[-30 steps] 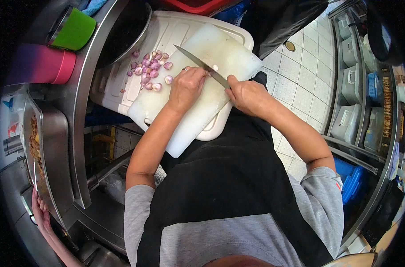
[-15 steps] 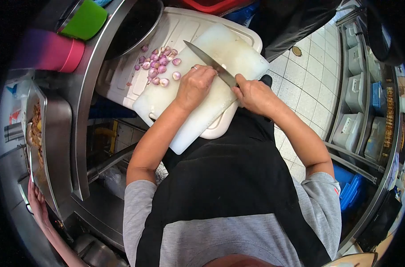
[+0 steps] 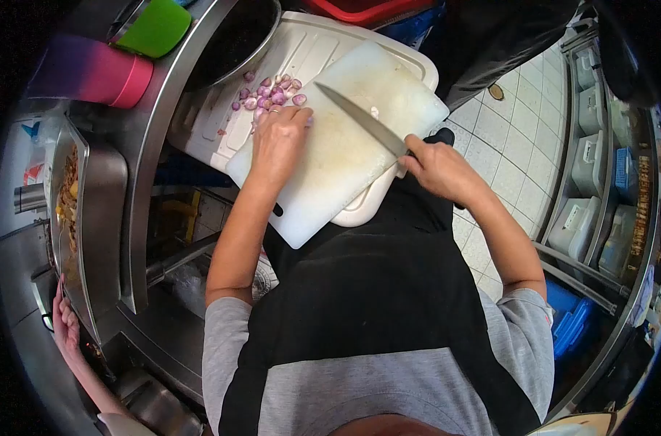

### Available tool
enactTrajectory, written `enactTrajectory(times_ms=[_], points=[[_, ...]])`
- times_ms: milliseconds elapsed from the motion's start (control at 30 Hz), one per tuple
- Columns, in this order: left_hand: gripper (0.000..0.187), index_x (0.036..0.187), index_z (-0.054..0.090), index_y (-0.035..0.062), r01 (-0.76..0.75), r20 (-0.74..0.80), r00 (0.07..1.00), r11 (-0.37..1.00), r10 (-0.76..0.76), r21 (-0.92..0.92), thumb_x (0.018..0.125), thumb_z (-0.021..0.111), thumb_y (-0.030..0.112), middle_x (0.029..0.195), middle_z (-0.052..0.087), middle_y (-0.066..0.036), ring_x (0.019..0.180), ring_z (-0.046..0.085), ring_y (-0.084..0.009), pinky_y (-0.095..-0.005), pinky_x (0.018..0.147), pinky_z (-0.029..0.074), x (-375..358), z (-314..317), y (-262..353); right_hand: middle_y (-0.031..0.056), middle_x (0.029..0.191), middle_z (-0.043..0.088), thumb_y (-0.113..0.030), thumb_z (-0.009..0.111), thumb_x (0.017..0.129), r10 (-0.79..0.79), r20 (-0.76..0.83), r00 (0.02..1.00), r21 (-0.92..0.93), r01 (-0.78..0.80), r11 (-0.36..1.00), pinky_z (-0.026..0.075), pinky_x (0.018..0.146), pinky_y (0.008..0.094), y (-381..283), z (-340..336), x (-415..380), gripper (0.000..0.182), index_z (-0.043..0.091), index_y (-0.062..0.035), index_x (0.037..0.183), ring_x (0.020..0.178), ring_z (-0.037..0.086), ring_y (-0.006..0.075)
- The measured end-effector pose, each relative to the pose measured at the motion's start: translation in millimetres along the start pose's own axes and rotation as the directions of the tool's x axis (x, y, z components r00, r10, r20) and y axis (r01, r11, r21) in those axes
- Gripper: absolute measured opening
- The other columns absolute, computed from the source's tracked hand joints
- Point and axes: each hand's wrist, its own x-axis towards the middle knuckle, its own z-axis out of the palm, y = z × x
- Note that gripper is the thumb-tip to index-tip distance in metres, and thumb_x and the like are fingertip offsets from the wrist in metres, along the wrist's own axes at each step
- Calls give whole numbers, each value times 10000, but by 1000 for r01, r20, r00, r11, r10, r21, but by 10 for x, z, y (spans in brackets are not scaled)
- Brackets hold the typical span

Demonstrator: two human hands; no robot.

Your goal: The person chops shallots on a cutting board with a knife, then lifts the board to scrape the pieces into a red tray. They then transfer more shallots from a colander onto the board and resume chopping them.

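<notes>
My left hand [image 3: 280, 142] is over the left part of the white cutting board [image 3: 330, 171]. Its fingers are bent around a shallot [image 3: 309, 120], mostly hidden beneath them. Beside and beyond this hand, several purple-pink shallots [image 3: 278, 97] lie in a loose pile. My right hand [image 3: 439, 168] is closed on the handle of a large kitchen knife [image 3: 363, 120] at the board's right edge. The blade lies slanted over the board, its tip pointing up and left. A small pale piece [image 3: 375, 112] sits on the board close to the blade.
The board rests on a cream plastic lid [image 3: 294, 36]. A dark pan [image 3: 236, 43] borders it at the upper left, beside the steel counter edge [image 3: 156, 131]. Another person's hand [image 3: 67, 323] touches a steel food tray [image 3: 102, 218]. Shelves with bins [image 3: 574, 225] line the right.
My left hand has left the blade area and moved left to the shallots. My right hand still holds the knife, now slightly farther right. The view has shifted a little.
</notes>
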Motion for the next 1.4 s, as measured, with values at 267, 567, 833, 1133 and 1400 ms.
enactTrajectory(times_ms=[267,567,833,1133,1400], points=[[196,1036,658,27,77,-90,983,800,-162,-595,847,690,69,973,669,-145,783,683,-274,-381,718,545,350,511,562,259,727,649,-242,555,949,-4,-95,995,-130,-8,991,507,668,538,26,-136,6,251,505,3,971,734,654,448],[186,1029,726,34,66,-111,981,821,-156,-568,846,699,48,1025,695,-122,791,693,-248,-327,723,558,301,509,535,272,705,627,-234,551,970,33,-101,994,-67,-39,997,492,645,529,15,-71,-11,265,491,23,950,703,635,456],[144,976,734,43,53,-147,972,776,-185,-628,835,712,58,956,707,-108,757,689,-243,-315,698,555,308,521,563,282,698,615,-227,566,966,42,-49,998,-13,-43,999,487,666,529,-44,-201,-202,263,497,26,947,720,634,454],[163,990,724,44,70,-141,966,745,-217,-663,831,701,21,973,707,-108,759,693,-220,-305,686,557,268,570,551,277,763,654,-232,539,962,40,-67,997,32,-38,999,510,712,537,-81,-62,186,266,518,34,947,770,653,461],[176,994,716,31,63,-151,965,745,-216,-664,824,689,-9,983,705,-106,763,696,-219,-301,691,561,266,591,541,281,761,653,-228,541,959,51,-38,998,-11,-51,999,512,696,543,-97,-135,-37,258,516,29,977,770,652,465]])
